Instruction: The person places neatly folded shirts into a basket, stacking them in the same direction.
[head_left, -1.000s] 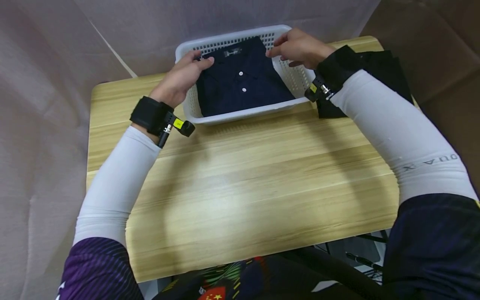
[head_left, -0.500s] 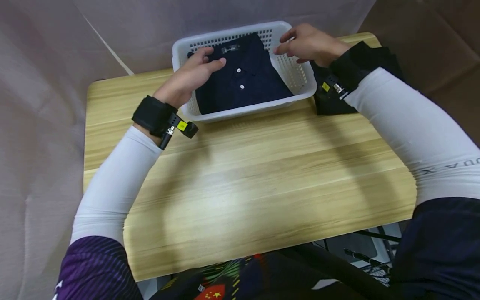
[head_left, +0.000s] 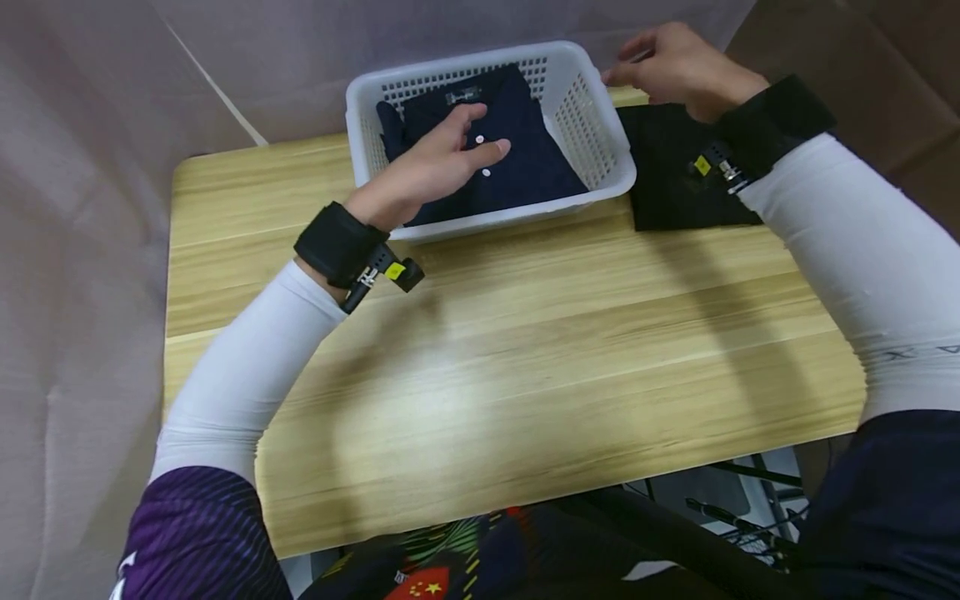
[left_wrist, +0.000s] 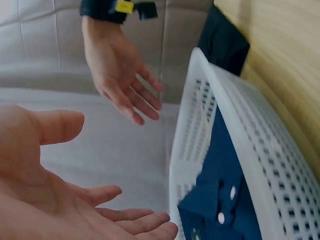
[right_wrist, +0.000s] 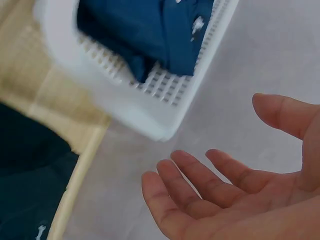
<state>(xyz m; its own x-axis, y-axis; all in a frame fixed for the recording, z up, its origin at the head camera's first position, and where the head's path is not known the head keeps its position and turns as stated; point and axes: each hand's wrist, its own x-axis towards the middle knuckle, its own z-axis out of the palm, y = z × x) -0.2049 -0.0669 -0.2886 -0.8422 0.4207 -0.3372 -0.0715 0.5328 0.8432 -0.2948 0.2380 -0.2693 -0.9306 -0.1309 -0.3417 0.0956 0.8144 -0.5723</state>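
Note:
A folded navy shirt point(head_left: 517, 158) with white buttons and a neck label lies inside the white plastic basket point(head_left: 487, 225). My left hand point(head_left: 431, 167) hovers over the shirt, fingers loosely extended and holding nothing. Off the basket's right end, my right hand point(head_left: 686, 71) is in the air with relaxed fingers, above a folded black garment point(head_left: 675, 183) on the table. The right wrist view shows the right hand point(right_wrist: 225, 195) palm up and apart from the basket's corner. In the left wrist view, the left hand point(left_wrist: 45, 185) is spread beside the basket.
The basket stands at the back of a wooden table point(head_left: 510, 358), near a grey cloth backdrop point(head_left: 262, 67). Part of the black garment is hidden under the right forearm point(head_left: 847, 225). Cables and a dark frame point(head_left: 750, 492) show below the table's front edge.
My right hand has moved right, from the basket's right end to above the black garment. The left hand has shifted right over the shirt, away from its left edge.

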